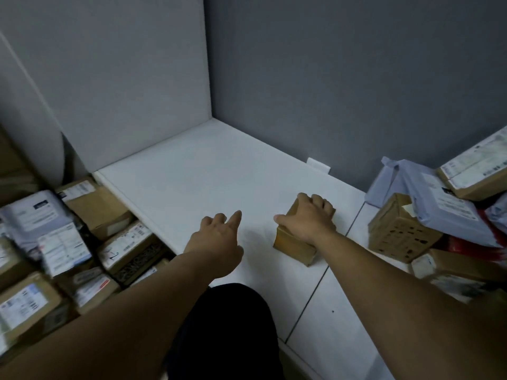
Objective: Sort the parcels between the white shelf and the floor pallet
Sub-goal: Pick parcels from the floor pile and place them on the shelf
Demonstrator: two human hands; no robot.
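A small brown cardboard parcel (294,244) sits on the flat white shelf board (192,171). My right hand (307,218) grips the parcel from above, fingers curled over its far edge and thumb on its left side. Just left of it, my left hand (216,237) hovers over the bare white surface with loose, partly extended fingers and holds nothing. Stacked brown parcels (109,209) with white labels fill the left side.
At right lies another pile: a perforated brown box (400,234), a grey mailer bag (428,196), a labelled box (472,176) and something red (472,248). A white upright panel (123,78) and a grey wall (356,78) close the back. My dark-clothed knee (227,325) is below.
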